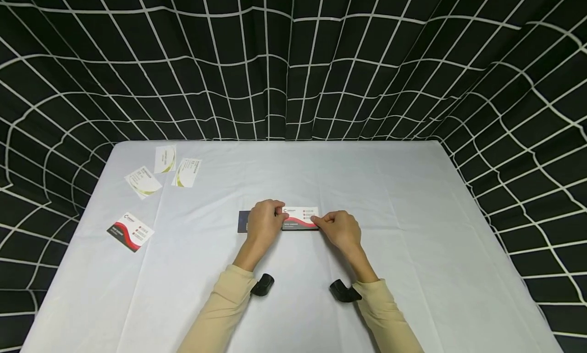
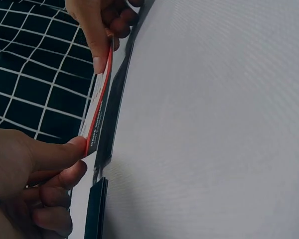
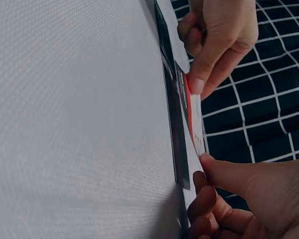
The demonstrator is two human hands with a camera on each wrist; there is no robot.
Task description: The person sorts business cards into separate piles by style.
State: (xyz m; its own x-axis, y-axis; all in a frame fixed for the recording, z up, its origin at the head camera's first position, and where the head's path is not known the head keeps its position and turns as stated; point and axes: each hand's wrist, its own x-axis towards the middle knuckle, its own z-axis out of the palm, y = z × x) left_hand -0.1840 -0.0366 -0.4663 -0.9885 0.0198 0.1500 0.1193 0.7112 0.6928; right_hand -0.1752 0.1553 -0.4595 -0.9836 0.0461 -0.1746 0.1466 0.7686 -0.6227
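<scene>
A white business card [image 1: 300,210] with a red wave and a dark lower band is stretched between my two hands near the middle of the table. My left hand [image 1: 263,223] pinches its left end between thumb and fingers. At the other end, my right hand [image 1: 343,229] pinches it the same way. The card bows slightly in the left wrist view. Just under it lies a dark flat case-like piece [image 2: 114,107], whose edge shows below the card. A dark blue flat piece [image 1: 242,222] sticks out left of my left hand, partly hidden by it.
Far left on the white-clothed table [image 1: 412,271] lies a matching red-wave card [image 1: 130,232]. Behind it are three white cards with gold curves, one the rearmost card [image 1: 165,158]. A black curtain with a white grid [image 1: 284,62] surrounds the table's back and sides.
</scene>
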